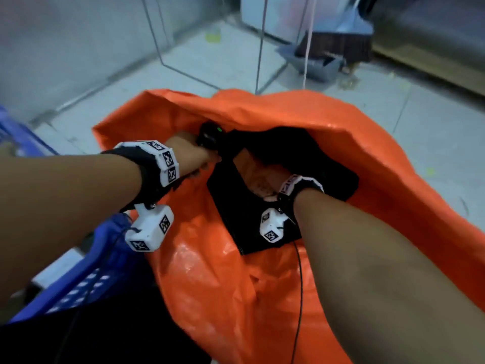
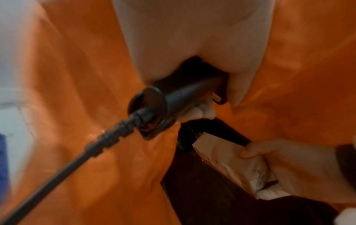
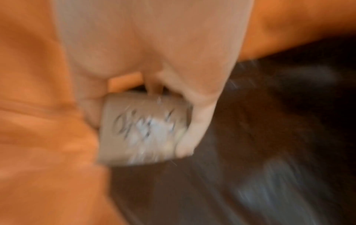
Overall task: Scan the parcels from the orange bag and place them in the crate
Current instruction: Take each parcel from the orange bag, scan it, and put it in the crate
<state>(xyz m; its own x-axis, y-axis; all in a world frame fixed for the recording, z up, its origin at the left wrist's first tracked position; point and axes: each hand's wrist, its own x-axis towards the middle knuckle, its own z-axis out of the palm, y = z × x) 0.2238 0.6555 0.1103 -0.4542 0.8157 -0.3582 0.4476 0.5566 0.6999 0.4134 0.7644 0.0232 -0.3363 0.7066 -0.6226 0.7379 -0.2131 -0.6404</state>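
Orange woven-plastic bag lies open on the tiled floor, mouth toward the person, dark inside. Left hand at the far-left edge of the opening, fingers curled round the handle of a black corded barcode scanner; a green light shows on its top, and the cable trails back toward the wrist in the left wrist view. Right hand is down inside the bag, thumb and fingers pinching a small brownish parcel with a pale printed patch on its near face; print is blurred, unreadable. Parcel sits within the bag mouth, just right of the scanner head, resting against black packaging beneath it. Blue plastic crate stands at near left, beside the bag; contents hard to make out. Judgement: step in hand is picking out one parcel and presenting it for scanning; whether the code has registered cannot be told. Next move calls for turning the label face toward the scanner window, then carrying the parcel left over the bag rim into the crate, keeping clear of the cable.
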